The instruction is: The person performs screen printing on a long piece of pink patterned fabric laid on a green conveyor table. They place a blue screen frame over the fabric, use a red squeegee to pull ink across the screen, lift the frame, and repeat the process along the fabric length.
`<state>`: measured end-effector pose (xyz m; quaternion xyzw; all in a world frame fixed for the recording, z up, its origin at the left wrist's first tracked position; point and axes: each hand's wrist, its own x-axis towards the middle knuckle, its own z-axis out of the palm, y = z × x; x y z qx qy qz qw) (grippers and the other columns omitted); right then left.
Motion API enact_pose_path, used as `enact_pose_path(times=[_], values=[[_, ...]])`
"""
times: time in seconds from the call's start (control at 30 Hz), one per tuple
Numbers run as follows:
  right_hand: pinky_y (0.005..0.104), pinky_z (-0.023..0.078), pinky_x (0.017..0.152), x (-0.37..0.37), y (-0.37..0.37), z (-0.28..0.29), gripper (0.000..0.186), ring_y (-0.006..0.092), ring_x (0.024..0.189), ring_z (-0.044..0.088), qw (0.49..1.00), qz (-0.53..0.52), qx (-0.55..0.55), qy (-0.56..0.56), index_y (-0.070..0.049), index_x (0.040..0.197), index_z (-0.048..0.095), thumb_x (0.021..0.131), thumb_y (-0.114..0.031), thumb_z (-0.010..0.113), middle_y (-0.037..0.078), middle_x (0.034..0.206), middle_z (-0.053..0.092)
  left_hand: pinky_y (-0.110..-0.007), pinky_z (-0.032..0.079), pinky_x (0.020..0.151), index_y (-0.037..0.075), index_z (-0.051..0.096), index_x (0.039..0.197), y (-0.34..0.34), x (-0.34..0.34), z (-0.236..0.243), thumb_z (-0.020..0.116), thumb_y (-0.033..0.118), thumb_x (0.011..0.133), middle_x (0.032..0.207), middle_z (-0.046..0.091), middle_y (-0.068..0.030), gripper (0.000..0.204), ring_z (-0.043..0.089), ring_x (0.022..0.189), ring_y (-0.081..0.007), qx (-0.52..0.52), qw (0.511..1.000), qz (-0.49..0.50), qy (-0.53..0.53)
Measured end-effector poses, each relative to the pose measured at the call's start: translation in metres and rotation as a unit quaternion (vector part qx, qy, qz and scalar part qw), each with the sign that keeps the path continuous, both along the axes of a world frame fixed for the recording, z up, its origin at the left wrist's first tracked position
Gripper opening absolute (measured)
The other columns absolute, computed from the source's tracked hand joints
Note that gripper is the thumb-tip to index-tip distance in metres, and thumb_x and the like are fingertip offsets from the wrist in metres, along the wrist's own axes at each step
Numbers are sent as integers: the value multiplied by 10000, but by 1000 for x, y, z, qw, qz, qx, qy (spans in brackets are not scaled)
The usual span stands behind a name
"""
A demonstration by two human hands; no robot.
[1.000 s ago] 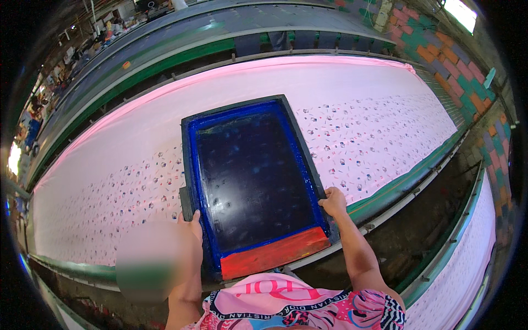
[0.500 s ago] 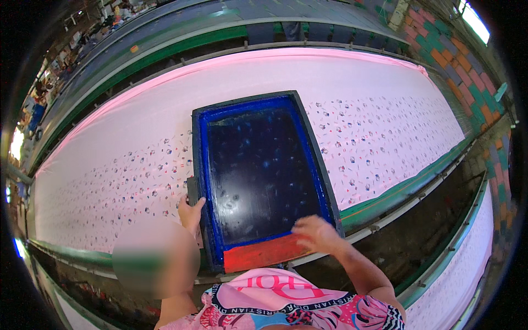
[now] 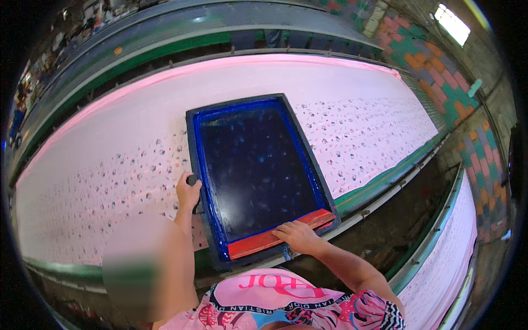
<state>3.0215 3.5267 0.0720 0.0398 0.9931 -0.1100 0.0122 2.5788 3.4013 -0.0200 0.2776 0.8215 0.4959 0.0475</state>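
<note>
A screen printing frame (image 3: 331,186) with a dark mesh and blue ink-stained inner edges lies over patterned pale pink fabric (image 3: 148,190). My left hand (image 3: 188,191) is closed round a dark block at the frame's left side. Along the near end of the frame rests a long red squeegee (image 3: 253,246), set crosswise inside it. My right hand (image 3: 298,237) grips the squeegee near its middle, fingers over its top edge. The thumb side is partly hidden. A small bluish piece (image 3: 286,253) shows just below that hand.
The fabric covers a long table with a green edge (image 3: 363,199) and a metal rail (image 3: 379,202). Behind it runs another long grey table (image 3: 209,27). A further table with printed cloth (image 3: 448,236) stands at right, beyond a dark gap. Coloured paving (image 3: 440,88) lies far right.
My right hand has come down from over the squeegee and closed on it; the squeegee now looks narrower and tilted. My left hand has closed round the side block. The view has shifted.
</note>
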Motion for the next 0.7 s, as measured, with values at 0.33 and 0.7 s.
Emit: enact_pose_path(times=[0.33, 0.7], values=[[472, 607, 984, -8, -8, 19, 540, 331, 1144, 755, 986, -50, -26, -159, -134, 1368, 759, 830, -80, 761, 86, 1227, 775, -495, 568, 990, 56, 759, 1189, 1, -5, -5, 841, 299, 904, 1134, 784, -211, 383, 722, 1100, -422, -29, 999, 21, 16], [464, 583, 982, -70, 23, -27, 448, 309, 1118, 740, 990, -69, 54, 112, -144, 1322, 774, 883, -107, 687, 95, 1257, 759, -576, 472, 1079, 12, 723, 1283, -1, -1, -8, 696, 222, 1015, 1243, 733, -221, 341, 616, 1248, -436, -120, 964, 117, 205]])
